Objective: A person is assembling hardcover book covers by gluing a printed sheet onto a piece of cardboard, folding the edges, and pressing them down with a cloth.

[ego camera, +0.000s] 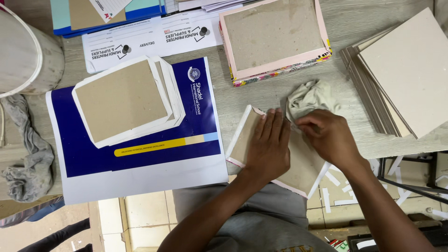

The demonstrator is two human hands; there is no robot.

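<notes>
Near the table's front edge, beside the blue poster [140, 154], the left hand [268, 144] is pressing flat on a stiff, light cardboard panel [298, 170]; the right hand [329, 135] is pinching its folded paper edge, best gripped at rims.

a white bucket [21, 51], blue poster [140, 154], stacked grey boards [396, 74] and pink-edged covers [275, 39] lie about.

Open lane: bare table [261, 95] between blue poster [140, 140] and pink-edged stack [275, 39].
Right block: leaning grey boards [401, 74], near right hand [329, 135].
Ahead: crumpled cloth [310, 98] just beyond the fingers.
Left block: white bucket [25, 51], grey rag [28, 158].
Left hand [270, 144]: flat on board [298, 163].
</notes>
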